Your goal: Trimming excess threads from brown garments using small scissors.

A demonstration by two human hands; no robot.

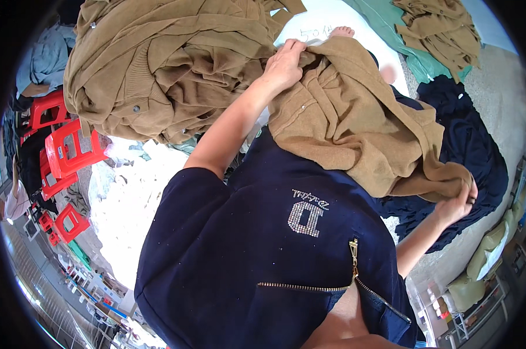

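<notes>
A tan knit cardigan (356,128) lies spread across my lap, its surface creased and a button showing near its left side. My left hand (285,65) is closed on its upper left edge, right beside the big heap of tan knitwear (176,70). At the lower right, my right hand (458,203) pinches the cardigan's far end, which hangs twisted between my fingers. The heap rises high on the left and holds several similar buttoned garments with ribbed edges. Part of my left fingertips is hidden by the fabric.
Dark navy garments (466,139) are piled on the floor at the right. Beyond lie more tan knitwear (443,32) on green sheeting (385,29) and a white marked sheet (309,17). Several red stools (74,148) and a white plastic heap (129,203) stand at the left.
</notes>
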